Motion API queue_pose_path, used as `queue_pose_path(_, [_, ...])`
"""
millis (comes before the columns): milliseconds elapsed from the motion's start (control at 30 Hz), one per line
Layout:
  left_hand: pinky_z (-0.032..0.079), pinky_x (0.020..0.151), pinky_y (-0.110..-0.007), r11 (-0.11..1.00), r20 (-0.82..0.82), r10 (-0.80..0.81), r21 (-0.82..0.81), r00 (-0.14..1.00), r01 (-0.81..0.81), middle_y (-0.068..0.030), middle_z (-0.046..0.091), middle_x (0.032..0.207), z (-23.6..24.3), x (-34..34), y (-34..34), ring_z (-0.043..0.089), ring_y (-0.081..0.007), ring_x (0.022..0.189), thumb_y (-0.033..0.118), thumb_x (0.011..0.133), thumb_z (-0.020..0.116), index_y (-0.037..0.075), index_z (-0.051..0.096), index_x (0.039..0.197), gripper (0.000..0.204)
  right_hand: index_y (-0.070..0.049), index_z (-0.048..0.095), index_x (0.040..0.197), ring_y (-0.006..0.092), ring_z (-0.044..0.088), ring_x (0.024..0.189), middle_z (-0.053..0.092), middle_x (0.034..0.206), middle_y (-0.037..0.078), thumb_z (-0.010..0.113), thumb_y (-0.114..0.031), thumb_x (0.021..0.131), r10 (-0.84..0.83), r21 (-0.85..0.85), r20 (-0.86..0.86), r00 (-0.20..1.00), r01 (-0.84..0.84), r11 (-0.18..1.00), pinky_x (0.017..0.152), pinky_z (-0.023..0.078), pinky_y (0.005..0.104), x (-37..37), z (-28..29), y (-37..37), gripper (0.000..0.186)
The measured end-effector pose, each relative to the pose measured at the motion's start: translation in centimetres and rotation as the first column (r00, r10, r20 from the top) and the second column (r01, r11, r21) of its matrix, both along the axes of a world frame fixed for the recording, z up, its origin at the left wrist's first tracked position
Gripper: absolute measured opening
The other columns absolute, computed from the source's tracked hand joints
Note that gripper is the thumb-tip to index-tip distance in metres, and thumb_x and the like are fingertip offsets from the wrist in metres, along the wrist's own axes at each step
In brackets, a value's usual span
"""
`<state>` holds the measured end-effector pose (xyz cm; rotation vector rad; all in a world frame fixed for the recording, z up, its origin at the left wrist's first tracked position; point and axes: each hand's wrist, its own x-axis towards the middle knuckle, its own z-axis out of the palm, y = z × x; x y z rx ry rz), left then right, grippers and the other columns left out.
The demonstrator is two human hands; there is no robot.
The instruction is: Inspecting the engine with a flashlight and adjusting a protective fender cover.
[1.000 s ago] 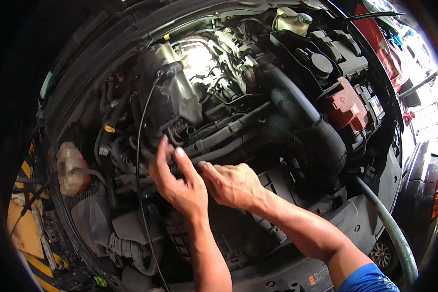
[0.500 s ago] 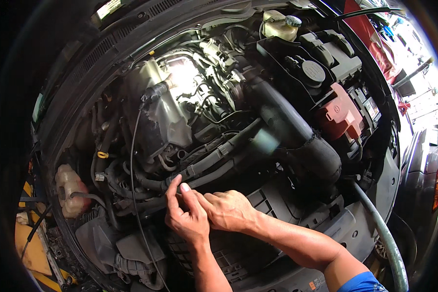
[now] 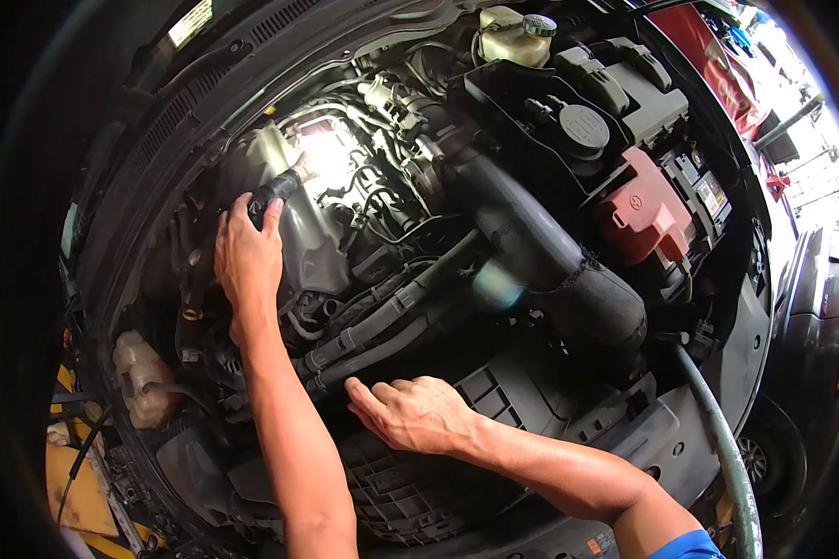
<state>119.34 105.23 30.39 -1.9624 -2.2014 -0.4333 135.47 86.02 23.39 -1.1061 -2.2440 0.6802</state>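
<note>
Overhead, bright light falls across an open car engine bay, where a person's left hand [image 3: 250, 256] reaches far in and keeps its grip closed around the rear end of a black handheld work lamp [image 3: 277, 189]. The lamp lies tilted over the greyish plastic engine cover [image 3: 309, 244], its front end pointing up and to the right into a patch of white glare. The right hand [image 3: 418, 415] hovers nearer the front of the bay, its fingers curled toward the palm; whether that grip encloses anything cannot be told, as its underside is hidden. Just beyond its fingertips run two black hoses [image 3: 375, 343], slanting toward a thick black air duct [image 3: 536, 228]. To the right, a red plastic cover [image 3: 639, 210] sits beside the battery [image 3: 708, 196], while a translucent fluid reservoir [image 3: 511, 42] with a dark cap stands at the rear. A second, stained translucent tank [image 3: 140, 380] sits at the far left. A blue sleeve [image 3: 688, 546] shows at the lower edge, and a dark car [image 3: 811, 321] stands at far right.
</note>
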Motion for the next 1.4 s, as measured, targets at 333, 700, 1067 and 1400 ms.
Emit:
queue_pose_path(333, [0.048,0.062,-0.043,0.967,0.38,-0.228,0.193,0.897,0.165,-0.0115,0.065,0.081,2.0,8.4,-7.4,0.066,-0.0327,0.071,0.034,0.088,0.076,0.01,0.058,0.118,0.042,0.001,0.057,0.12,0.0264,0.065,0.057,0.059,0.068,0.009,0.058,-0.023,0.095,0.003,-0.016,-0.054,0.999,-0.004,1.0,0.048,0.052,0.0397,0.6,-0.1,0.2,0.034])
queue_pose_path(700, [0.05,0.066,-0.032,0.962,0.541,-0.245,0.24,0.804,0.132,-0.0097,0.07,0.081,0.8,9.4,-9.5,0.066,-0.0168,0.071,0.017,0.086,0.079,0.005,0.061,0.116,0.036,0.001,0.058,0.119,0.0236,0.064,0.058,0.057,0.069,0.007,0.059,-0.019,0.09,-0.029,0.035,-0.075,0.997,0.032,0.999,0.048,0.051,0.0375,0.9,-0.5,0.4,0.035])
queue_pose_path(1067, [0.055,0.072,-0.046,0.953,0.307,-0.245,0.252,0.92,0.17,-0.0231,0.07,0.098,0.7,6.4,-2.7,0.069,-0.0403,0.09,0.027,0.09,0.073,0.006,0.057,0.116,0.037,-0.001,0.061,0.114,0.0199,0.06,0.05,0.054,0.062,0.004,0.062,-0.024,0.095,-0.074,0.084,-0.066,0.995,0.08,0.993,0.043,0.048,0.0353,0.8,0.8,0.8,0.03])
queue_pose_path(1400, [0.053,0.08,-0.048,0.904,0.204,-0.355,0.325,0.912,0.279,-0.0218,0.069,0.108,-0.9,2.6,3.9,0.066,-0.0434,0.097,0.03,0.094,0.067,0.013,0.059,0.129,0.04,-0.002,0.062,0.115,0.0188,0.058,0.047,0.053,0.06,0.004,0.065,-0.024,0.095,-0.083,0.104,-0.061,0.995,0.089,0.991,0.041,0.045,0.0329,0.4,0.3,0.8,0.03])
